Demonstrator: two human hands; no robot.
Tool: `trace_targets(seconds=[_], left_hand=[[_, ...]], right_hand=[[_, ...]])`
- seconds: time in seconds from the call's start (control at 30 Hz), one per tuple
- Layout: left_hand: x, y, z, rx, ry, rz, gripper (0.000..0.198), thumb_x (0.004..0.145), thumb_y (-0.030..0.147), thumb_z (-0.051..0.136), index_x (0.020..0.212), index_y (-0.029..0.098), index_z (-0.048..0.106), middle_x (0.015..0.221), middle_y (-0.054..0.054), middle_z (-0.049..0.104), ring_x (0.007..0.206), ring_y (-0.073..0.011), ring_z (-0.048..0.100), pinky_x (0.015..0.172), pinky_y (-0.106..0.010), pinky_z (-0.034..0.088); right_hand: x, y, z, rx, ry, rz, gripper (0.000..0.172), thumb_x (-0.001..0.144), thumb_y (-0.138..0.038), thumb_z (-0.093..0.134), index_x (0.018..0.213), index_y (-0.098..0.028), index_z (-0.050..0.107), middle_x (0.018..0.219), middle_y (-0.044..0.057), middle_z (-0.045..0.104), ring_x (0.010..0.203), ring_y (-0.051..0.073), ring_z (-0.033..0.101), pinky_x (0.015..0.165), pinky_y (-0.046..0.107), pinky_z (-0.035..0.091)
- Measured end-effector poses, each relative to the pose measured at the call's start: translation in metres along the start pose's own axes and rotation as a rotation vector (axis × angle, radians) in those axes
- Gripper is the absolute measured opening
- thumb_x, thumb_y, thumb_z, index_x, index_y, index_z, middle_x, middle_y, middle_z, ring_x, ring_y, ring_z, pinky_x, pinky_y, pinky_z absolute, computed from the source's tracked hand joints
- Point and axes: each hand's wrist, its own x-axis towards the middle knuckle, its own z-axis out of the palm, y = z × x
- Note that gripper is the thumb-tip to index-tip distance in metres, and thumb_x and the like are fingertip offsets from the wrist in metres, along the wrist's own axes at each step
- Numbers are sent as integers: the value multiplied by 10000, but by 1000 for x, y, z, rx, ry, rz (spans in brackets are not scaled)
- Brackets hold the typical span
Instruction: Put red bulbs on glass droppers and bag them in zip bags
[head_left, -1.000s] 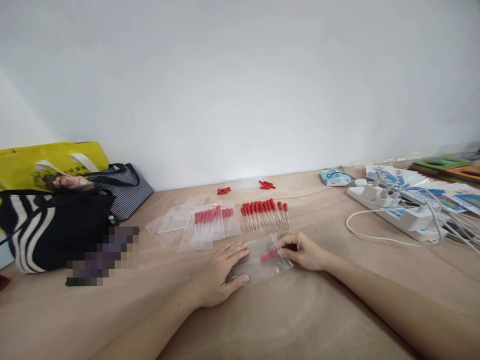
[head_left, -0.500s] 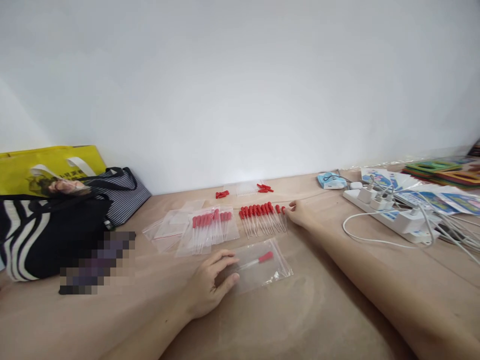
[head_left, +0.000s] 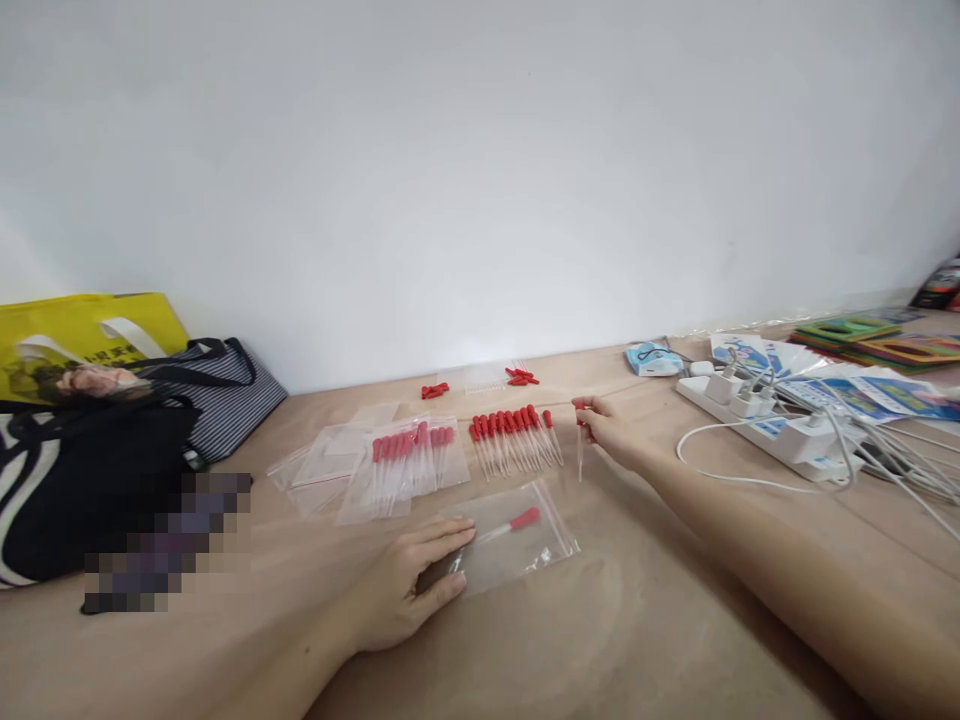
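Observation:
My right hand (head_left: 600,428) pinches a dropper (head_left: 580,450) by its red bulb, the clear tube pointing down just right of the row. My left hand (head_left: 412,575) lies with fingers stretched and thumb apart on the left end of a clear zip bag (head_left: 499,560). Inside that bag is one dropper (head_left: 523,519), its red bulb towards the zip edge on the right. Beyond it, a row of several red-bulbed droppers (head_left: 514,440) lies side by side. To their left are zip bags (head_left: 401,475) with several droppers in them, overlapping flat bags (head_left: 319,460).
Two small piles of red bulbs, one left (head_left: 435,391) and one right (head_left: 523,377), lie by the wall. A white power strip (head_left: 780,430) with cables, a blue mask packet (head_left: 654,359) and printed sheets are at right. A striped bag (head_left: 236,395) and black bag (head_left: 97,490) stand at left.
My right hand has taken the end dropper and drawn it slightly away from the row. The left hand stays at the bag. The whole view has shifted slightly.

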Motion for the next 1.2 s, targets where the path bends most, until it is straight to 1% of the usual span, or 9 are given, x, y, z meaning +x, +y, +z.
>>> trace_targets(seconds=[0.1,0.23,0.47,0.63,0.83,0.93,1.03,1.1,1.2], left_hand=[[-1,-1,-2,6,-45,-42,407,830,327,427,1234,276,439,1286,-15,454,1191,-225,389,1000,-432,303],[-2,-3,-3,22,-48,-66,432,835,324,421,1265,294,386,1311,-8,423,1200,-226,375,996,-429,307],[-1,-6,3,17,0,-18,468,820,351,462,1274,297,361,1304,-24,432,1175,-236,404,965,-426,345],[1,-5,6,12,29,-4,475,815,356,476,1272,289,363,1291,-38,447,1164,-241,417,955,-425,356],[2,-1,3,45,-3,-25,465,822,368,457,1269,283,363,1283,-39,455,1164,-234,416,957,-422,354],[2,-2,4,47,-20,-51,472,825,382,448,1275,274,356,1299,-39,436,1188,-241,385,972,-437,330],[2,-5,6,39,-28,-55,477,829,390,444,1280,270,350,1312,-37,420,1206,-240,360,985,-439,310],[3,-6,7,33,-22,-45,479,827,393,448,1279,267,352,1315,-38,416,1208,-239,357,989,-438,305],[3,-6,7,29,-19,-33,476,825,394,449,1276,271,360,1314,-40,416,1208,-240,358,988,-442,305]], right_hand=[[-28,4,-2,171,0,-4,248,716,-246,407,953,-184,449,617,-36,480,485,84,466,473,205,390],[-52,7,5,522,21,83,229,645,-221,505,867,-191,460,604,-50,475,450,73,447,442,206,370],[-68,3,15,705,-47,214,183,645,-177,527,810,-198,451,563,-45,489,453,80,485,453,208,391],[-79,3,14,588,-217,186,203,624,-199,593,783,-189,467,626,-34,536,455,66,501,435,194,396],[-79,5,10,311,-456,99,255,598,-271,663,748,-177,481,540,-69,524,358,42,431,328,153,267],[-80,6,12,216,-520,31,241,582,-289,680,718,-163,525,550,-57,540,391,48,436,366,164,314],[-83,7,18,171,-600,-154,163,651,-308,623,695,-152,604,664,-1,599,564,90,529,509,200,408],[-85,8,20,109,-585,-294,150,697,-298,575,685,-163,638,778,23,622,699,119,555,624,227,430],[-82,10,22,-46,-446,-313,149,713,-289,549,716,-177,647,739,20,632,648,128,549,586,232,427]])
